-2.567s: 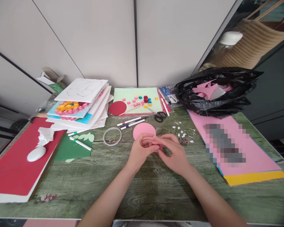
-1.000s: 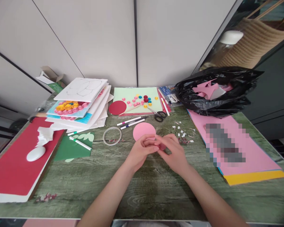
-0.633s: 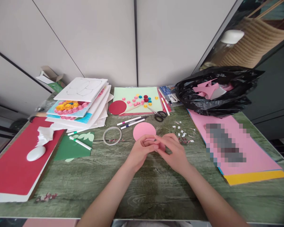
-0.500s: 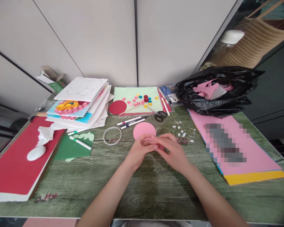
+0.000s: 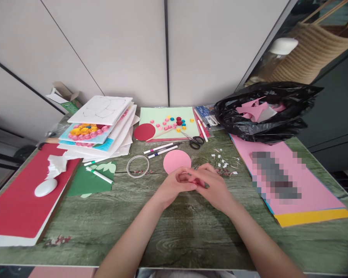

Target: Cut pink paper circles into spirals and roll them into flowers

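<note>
My left hand (image 5: 176, 185) and my right hand (image 5: 210, 185) meet over the middle of the table, fingers curled together. Between the fingertips shows a small reddish-pink paper piece (image 5: 194, 182), mostly covered by the fingers; both hands seem to pinch it. Just beyond my left hand lies a flat pink paper circle (image 5: 177, 160). Black-handled scissors (image 5: 195, 142) rest farther back, beside a pale green sheet (image 5: 146, 114) scattered with several small rolled paper flowers (image 5: 179, 121). A dark red paper circle (image 5: 144, 132) overlaps that sheet's left edge.
A tape roll (image 5: 138, 166) and several markers (image 5: 158, 148) lie left of centre. Stacked white boards (image 5: 101, 110) and red paper (image 5: 23, 197) are at left. At right are a black bag (image 5: 234, 127) of scraps and pink sheets (image 5: 313, 181). White snippets (image 5: 224, 165) lie near my right hand.
Both hands stay together in nearly the same place, with the fingers shifting slightly around the small piece. The table's things have not moved.
</note>
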Demonstrator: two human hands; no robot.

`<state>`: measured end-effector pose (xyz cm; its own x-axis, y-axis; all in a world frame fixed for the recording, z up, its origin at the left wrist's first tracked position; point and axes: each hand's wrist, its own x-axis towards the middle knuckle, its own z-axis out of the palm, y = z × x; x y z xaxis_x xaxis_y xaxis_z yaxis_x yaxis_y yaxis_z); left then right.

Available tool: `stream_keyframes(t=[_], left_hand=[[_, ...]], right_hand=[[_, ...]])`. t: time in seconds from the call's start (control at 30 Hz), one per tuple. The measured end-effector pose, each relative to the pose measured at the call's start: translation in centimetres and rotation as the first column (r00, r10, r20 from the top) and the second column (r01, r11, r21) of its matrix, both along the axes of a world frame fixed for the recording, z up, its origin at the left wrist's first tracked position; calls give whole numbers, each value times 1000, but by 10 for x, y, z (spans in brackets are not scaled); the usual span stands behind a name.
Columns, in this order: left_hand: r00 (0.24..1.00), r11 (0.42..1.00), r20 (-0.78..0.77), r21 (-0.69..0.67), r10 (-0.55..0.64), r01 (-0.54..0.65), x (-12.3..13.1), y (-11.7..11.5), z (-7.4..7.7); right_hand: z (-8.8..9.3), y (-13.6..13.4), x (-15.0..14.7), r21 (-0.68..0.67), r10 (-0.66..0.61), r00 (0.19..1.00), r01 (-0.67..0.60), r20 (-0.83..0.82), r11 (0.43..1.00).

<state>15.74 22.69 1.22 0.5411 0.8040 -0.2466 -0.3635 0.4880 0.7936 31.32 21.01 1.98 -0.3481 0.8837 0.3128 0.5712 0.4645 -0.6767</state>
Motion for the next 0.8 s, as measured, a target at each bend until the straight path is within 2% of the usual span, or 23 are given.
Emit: stream_keyframes(t=[0.23,0.4,0.6,0.8], left_hand=[[988,995,136,-83,70,-59,9,-4,0],[991,997,116,-52,67,-61,8,-4,3],[995,997,76,-45,66,-63,5,-2,7],[999,1000,32,-17,0,0,-6,5,11]], right_hand=[[-5,-1,-3,77,-79,996,81,-36,994],[-7,-1,-4,97,-105,993,109,-52,989],[-3,-1,-2,13,-101,994,102,-42,995],[9,-1,2,-127,-28,999,23,-37,992]])
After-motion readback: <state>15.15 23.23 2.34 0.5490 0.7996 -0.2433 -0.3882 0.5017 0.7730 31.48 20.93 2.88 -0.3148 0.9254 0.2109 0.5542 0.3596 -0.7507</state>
